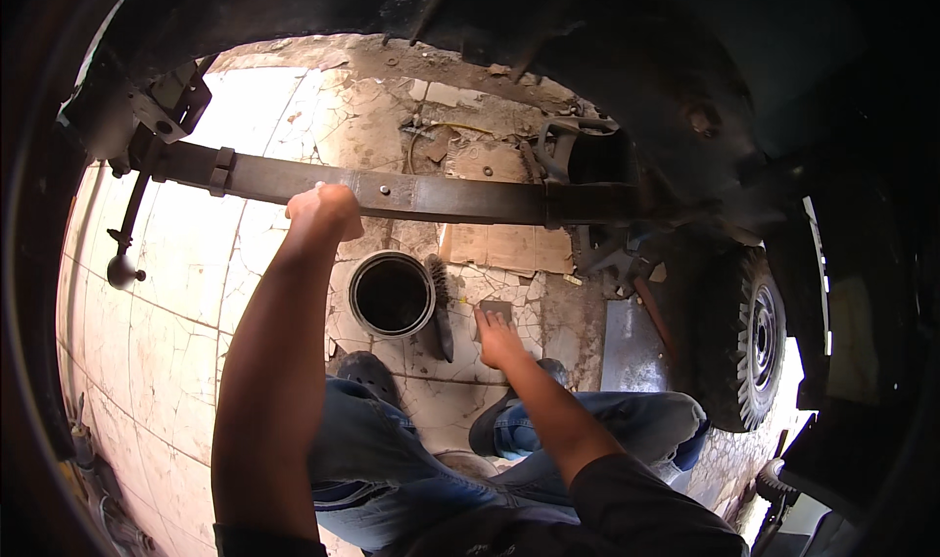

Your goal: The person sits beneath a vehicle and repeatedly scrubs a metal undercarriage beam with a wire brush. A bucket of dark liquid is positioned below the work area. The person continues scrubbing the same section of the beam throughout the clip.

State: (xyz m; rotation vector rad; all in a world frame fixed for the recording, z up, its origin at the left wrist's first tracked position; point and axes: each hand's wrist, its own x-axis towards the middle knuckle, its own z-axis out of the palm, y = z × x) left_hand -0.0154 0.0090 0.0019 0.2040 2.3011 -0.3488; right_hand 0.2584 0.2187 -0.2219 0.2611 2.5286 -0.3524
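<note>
A long steel leaf spring (470, 198) crosses in front of me, with a clamp band near its left end and a round bolt head at mid-length. My left hand (326, 209) is closed against its near edge, left of the bolt head; the fingertips are partly hidden. Lower down, my right hand (499, 342) reaches toward the floor, its fingers on a small dark grey square piece (496, 308), like sandpaper. Between my hands stands an open round can (392, 294) with a dark inside. Against the can's right side lies a dark-bristled brush (440, 307).
Dark vehicle bodywork arches overhead. A wheel with a chunky tyre (759, 342) stands at right, near a grey metal plate (632, 347). Flattened cardboard (514, 248) lies beneath the spring on cracked tiles (157, 332). A rod with a ball end (122, 271) hangs at left.
</note>
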